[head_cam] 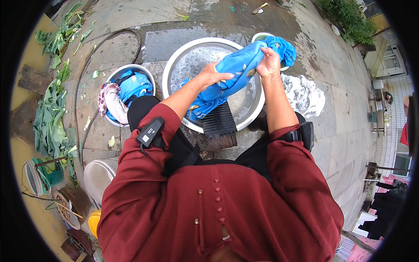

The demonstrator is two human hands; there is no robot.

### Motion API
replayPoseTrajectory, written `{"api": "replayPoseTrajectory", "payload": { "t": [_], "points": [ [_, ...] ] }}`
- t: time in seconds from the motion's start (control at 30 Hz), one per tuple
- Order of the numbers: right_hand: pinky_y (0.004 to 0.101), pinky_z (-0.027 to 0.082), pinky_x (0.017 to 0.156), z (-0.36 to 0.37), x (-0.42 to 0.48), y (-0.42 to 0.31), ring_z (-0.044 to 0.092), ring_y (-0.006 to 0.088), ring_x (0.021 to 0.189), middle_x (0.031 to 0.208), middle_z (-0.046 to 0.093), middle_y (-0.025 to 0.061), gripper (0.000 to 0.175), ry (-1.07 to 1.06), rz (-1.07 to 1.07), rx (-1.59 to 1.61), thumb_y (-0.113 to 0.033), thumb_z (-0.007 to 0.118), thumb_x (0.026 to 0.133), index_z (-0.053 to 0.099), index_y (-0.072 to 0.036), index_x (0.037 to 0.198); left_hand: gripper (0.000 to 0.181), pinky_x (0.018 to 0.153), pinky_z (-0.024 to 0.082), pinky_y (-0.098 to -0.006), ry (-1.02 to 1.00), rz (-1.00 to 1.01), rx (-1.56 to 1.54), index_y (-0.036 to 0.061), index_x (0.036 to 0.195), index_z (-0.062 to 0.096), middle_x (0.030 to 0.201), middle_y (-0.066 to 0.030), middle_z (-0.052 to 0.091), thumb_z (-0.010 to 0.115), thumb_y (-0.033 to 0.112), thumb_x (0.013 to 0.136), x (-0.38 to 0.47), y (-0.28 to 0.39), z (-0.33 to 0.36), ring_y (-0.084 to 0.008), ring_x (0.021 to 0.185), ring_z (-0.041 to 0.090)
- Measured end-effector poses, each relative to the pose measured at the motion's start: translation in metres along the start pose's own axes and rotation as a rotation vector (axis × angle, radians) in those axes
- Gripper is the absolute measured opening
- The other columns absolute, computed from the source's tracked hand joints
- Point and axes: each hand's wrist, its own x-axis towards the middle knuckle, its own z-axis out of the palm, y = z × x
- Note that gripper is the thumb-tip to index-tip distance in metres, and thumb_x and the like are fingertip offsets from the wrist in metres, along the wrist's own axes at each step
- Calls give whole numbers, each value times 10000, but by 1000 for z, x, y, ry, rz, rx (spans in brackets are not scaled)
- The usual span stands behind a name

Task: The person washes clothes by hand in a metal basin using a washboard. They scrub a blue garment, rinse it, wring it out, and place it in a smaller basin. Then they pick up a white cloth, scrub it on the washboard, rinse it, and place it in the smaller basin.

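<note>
Both my hands hold a long blue patterned cloth (240,65) above a wide metal basin (171,62) of soapy water. My left hand (214,76) grips its middle, thumb on top. Farther up the same cloth, my right hand (269,62) is closed round it. The cloth's lower end hangs into the basin and over the top of a dark ridged washboard (219,121), which leans on the near rim. Its other end lies bunched on a pale green basin (260,36) behind the large one.
At left a smaller basin (149,73) holds blue and pinkish clothes. White wet fabric (302,95) lies on the paving at right. A dark hose (78,85), leafy greens (52,121) and a white bucket (98,180) are on the left. Part of a person in red (404,134) shows at the right edge.
</note>
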Motion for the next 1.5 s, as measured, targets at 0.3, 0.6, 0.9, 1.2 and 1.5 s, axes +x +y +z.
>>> {"api": "replayPoseTrajectory", "payload": {
  "t": [0.3, 0.6, 0.9, 1.2, 1.5],
  "points": [
    [266, 515, 757, -27, 5, -9, 627, 139, 822, 965, 678, 98, 326, 159, -403, -736, -65, 752, 818, 650, 31, 1112, 504, 914, 503, -368, 116, 232, -204, 44, 1213, 607, 1103, -93, 679, 777, 123, 745, -6, 63, -43, -211, 998, 644],
    [410, 498, 590, 71, -55, 106, 630, 335, 668, 719, 602, 115, 161, -311, -1167, -1467, -180, 699, 800, 574, -83, 768, 344, 781, 546, -414, 82, 169, -756, 56, 1152, 589, 1038, -116, 644, 592, 343, 963, 8, 34, -8, -235, 919, 646],
    [425, 454, 567, 74, -37, 120, 596, 389, 622, 660, 605, 209, 271, -25, -774, -1352, -287, 632, 898, 628, -50, 768, 319, 771, 563, -395, 97, 128, -768, 88, 1020, 660, 940, -84, 700, 445, 322, 998, 23, 16, -15, -206, 823, 680],
    [478, 492, 833, -59, 32, 47, 650, 392, 935, 950, 688, 207, 479, 578, -492, -1559, -506, 545, 892, 676, -65, 1027, 825, 1083, 337, -463, 562, 85, -78, 59, 1428, 360, 1440, -226, 410, 663, 535, 825, 6, 37, -30, -342, 1338, 382],
    [446, 376, 1069, -159, 10, 88, 464, 368, 1290, 1387, 483, 221, 843, 523, -125, -1619, -582, 696, 740, 500, -43, 1358, 1129, 1131, 283, -517, 380, -68, 1128, 134, 1503, 320, 1510, -244, 327, 743, 704, 624, 21, -58, -59, -417, 1397, 306]
  ]
}}
